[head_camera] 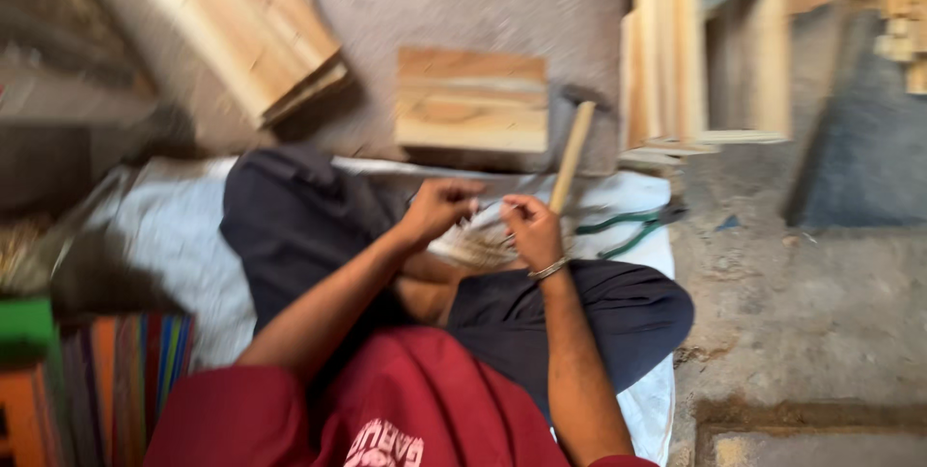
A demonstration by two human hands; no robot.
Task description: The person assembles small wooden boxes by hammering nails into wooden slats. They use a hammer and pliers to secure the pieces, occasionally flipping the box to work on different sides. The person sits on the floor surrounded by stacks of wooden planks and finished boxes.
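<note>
Both the left hand point(439, 208) and right hand point(531, 227) close their grip on a pale fibrous bundle point(475, 243), its details lost in blur.

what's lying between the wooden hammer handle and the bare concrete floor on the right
In the head view, green-handled pliers lie on the white cloth between the hammer handle and the concrete floor.

Pale, matt raw-wood blocks point(471, 100) at twelve o'clock sit on rough grey concrete floor point(801, 303), beside a wooden-handled hammer point(572, 153) (metal head blurred) and white woven cloth point(174, 235).
</note>
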